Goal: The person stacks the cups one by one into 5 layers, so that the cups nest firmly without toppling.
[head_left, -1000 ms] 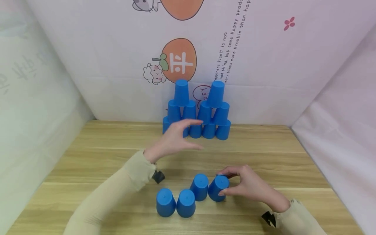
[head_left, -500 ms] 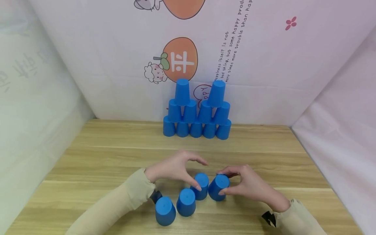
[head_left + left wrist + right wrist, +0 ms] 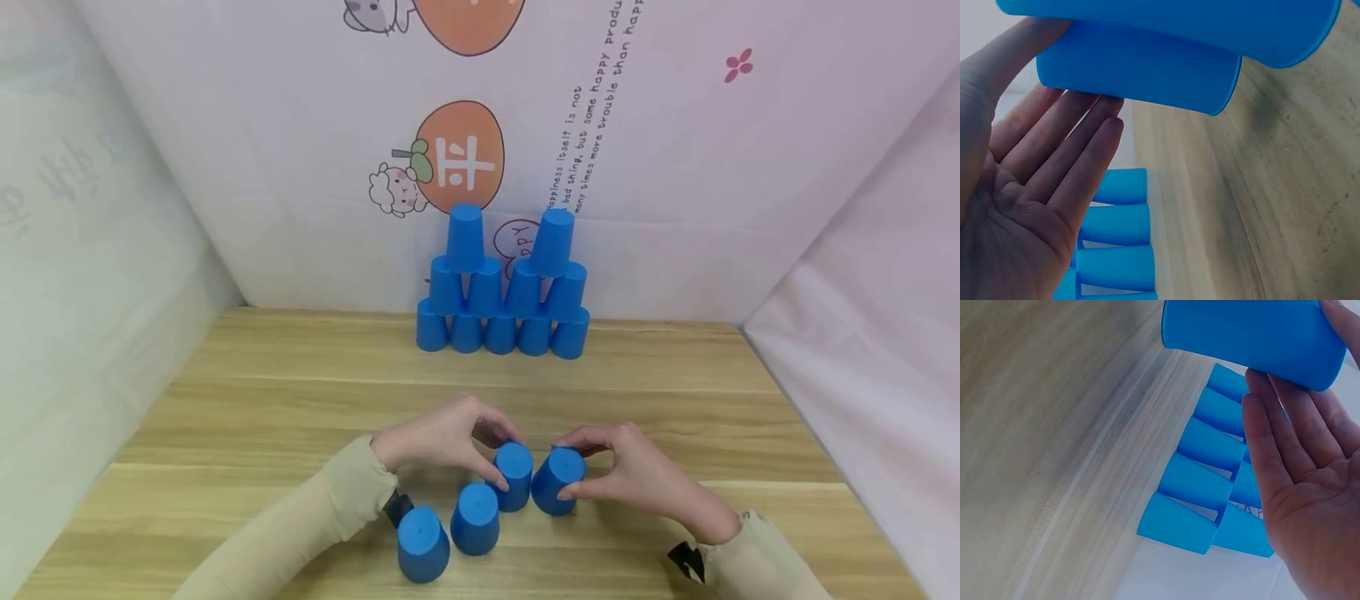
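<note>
My left hand (image 3: 444,437) holds an upside-down blue cup (image 3: 516,487) between thumb and fingers near its closed end. Beside it, my right hand (image 3: 647,477) grips another inverted blue cup (image 3: 551,490) from the right side. Both cups are on the wooden table, close together. In the left wrist view, fingers lie under the held cup (image 3: 1135,69), while a nearer cup partly covers it. The right wrist view has fingers and thumb around its cup (image 3: 1250,340). Two more inverted cups stand nearer: a middle one (image 3: 475,525) and a front-left one (image 3: 423,550).
A stack of inverted blue cups (image 3: 499,333) stands at the back of the wooden table (image 3: 300,400), in three levels with two cups on top. Right behind it rises a printed white cloth (image 3: 637,250). White cloth also hangs at both sides.
My left hand has come back from near the rear stack and closed on the back-left loose cup. The front-left cup has shifted toward me. My right hand stays on its cup.
</note>
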A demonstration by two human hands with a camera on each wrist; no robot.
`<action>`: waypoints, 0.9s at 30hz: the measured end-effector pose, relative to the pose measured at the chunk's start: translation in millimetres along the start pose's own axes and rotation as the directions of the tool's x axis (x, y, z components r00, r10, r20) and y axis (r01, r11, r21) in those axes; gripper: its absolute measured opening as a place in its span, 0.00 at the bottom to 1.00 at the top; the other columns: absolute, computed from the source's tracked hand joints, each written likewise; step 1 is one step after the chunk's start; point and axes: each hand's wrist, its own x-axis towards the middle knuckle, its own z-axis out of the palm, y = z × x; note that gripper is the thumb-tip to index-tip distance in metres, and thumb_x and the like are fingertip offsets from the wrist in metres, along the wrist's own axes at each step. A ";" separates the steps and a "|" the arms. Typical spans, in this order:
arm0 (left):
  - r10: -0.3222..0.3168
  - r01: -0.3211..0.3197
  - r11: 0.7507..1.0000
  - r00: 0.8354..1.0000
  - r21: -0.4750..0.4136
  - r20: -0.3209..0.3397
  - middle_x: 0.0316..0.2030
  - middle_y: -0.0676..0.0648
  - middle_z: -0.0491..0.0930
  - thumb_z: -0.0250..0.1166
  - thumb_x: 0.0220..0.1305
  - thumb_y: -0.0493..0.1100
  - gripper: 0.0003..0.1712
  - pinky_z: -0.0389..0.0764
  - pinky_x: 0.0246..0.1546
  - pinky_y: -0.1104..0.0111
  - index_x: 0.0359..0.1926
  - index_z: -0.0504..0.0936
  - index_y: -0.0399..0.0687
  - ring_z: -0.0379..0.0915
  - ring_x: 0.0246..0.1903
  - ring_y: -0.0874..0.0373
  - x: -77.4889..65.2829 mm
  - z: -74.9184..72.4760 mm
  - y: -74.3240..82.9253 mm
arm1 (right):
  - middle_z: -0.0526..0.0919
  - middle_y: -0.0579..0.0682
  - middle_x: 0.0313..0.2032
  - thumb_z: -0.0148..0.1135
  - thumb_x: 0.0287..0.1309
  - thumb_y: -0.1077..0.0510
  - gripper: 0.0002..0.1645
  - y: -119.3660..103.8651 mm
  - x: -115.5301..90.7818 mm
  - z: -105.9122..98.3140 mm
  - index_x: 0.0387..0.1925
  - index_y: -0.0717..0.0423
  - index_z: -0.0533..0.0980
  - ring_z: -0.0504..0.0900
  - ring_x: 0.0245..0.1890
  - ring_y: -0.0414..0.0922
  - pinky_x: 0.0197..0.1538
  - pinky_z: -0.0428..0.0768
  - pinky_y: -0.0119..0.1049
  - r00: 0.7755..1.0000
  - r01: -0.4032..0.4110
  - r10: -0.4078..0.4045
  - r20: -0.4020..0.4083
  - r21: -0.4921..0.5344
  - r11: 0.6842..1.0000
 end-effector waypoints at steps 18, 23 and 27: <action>0.010 -0.011 0.999 1.000 -0.048 -0.008 0.47 0.60 0.85 0.81 0.55 0.45 0.28 0.81 0.50 0.70 0.56 0.85 0.47 0.82 0.47 0.65 0.9 1.8 -6.5 | 0.87 0.42 0.47 0.80 0.52 0.46 0.31 -15.4 19.7 -34.2 0.55 0.54 0.83 0.85 0.46 0.41 0.51 0.84 0.52 0.979 0.068 -0.094 -0.183 -0.147 0.987; 0.012 -0.012 0.999 1.000 -0.048 -0.010 0.46 0.60 0.85 0.81 0.55 0.45 0.27 0.81 0.50 0.70 0.55 0.85 0.48 0.83 0.46 0.65 0.0 2.0 -6.7 | 0.87 0.45 0.48 0.83 0.48 0.52 0.31 -24.0 39.9 -51.0 0.55 0.54 0.81 0.86 0.47 0.45 0.51 0.84 0.52 0.953 0.108 -0.152 -0.262 -0.175 0.979; 0.011 -0.011 0.999 1.000 -0.048 -0.011 0.46 0.60 0.85 0.81 0.55 0.45 0.27 0.81 0.50 0.70 0.55 0.85 0.48 0.83 0.46 0.65 -0.3 2.7 -7.2 | 0.87 0.48 0.48 0.84 0.47 0.55 0.31 -33.3 57.6 -62.4 0.53 0.55 0.81 0.87 0.48 0.48 0.51 0.84 0.53 0.935 0.128 -0.179 -0.306 -0.178 0.976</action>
